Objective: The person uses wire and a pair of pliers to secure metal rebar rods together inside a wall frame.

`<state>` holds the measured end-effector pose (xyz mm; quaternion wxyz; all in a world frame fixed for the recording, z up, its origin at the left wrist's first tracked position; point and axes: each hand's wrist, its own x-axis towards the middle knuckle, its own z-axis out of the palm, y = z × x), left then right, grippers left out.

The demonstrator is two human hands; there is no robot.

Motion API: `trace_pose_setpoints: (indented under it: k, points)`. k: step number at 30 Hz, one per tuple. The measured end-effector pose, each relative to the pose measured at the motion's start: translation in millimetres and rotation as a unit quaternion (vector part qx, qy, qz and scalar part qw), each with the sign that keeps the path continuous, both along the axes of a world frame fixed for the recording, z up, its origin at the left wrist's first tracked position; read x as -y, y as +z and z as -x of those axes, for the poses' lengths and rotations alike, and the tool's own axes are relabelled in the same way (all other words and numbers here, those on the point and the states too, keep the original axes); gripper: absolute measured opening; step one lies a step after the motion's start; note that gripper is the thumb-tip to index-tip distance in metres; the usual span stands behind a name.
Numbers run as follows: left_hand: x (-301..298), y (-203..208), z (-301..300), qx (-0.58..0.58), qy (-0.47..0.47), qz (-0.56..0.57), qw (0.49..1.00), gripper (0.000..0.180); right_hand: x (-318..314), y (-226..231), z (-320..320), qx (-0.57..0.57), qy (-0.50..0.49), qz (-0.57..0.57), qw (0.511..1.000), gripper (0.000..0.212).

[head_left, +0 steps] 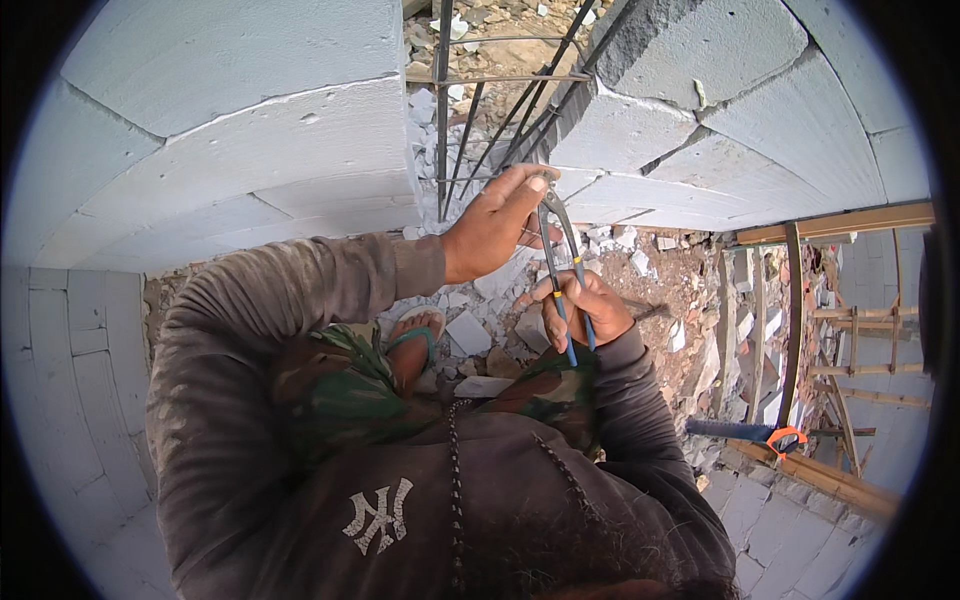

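Note:
A pair of end-cutting pincers (552,268) with blue grips and yellow bands stands upright in front of me, its dark jaws at the top. My right hand (600,305) is closed around the handles, which are slightly apart. At the head, my left hand (485,228) is pinched, thumb and fingers against the jaws; whether a wire is also between them I cannot make out. Just beyond the left hand, dark steel reinforcing bars (443,120) rise in the gap between two block walls, crossed by thin tie bars (510,79).
Pale block walls stand left (270,150) and right (640,130) of the gap. Broken block pieces (467,333) and rubble lie around my sandalled foot (412,345). At right, a handsaw (788,441) with an orange handle rests by a timber beam (825,480) and wooden poles (792,330).

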<state>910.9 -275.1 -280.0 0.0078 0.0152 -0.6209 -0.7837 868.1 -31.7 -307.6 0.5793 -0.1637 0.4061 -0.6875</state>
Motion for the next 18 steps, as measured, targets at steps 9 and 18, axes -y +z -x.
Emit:
trace_pose_setpoints:
  k: [9, 18]
  points:
    - [18.2, -112.8, -5.1, 0.061, 0.007, 0.181, 0.981, 0.050, -7.7, -24.3, -9.6, 0.159, 0.039, -0.055, 0.985, 0.068]
    - [26.3, -143.8, 8.2, 0.124, -0.099, 0.147, 0.976, 0.042, -25.3, -35.2, -0.3, 0.144, 0.041, -0.073, 0.986, 0.069]
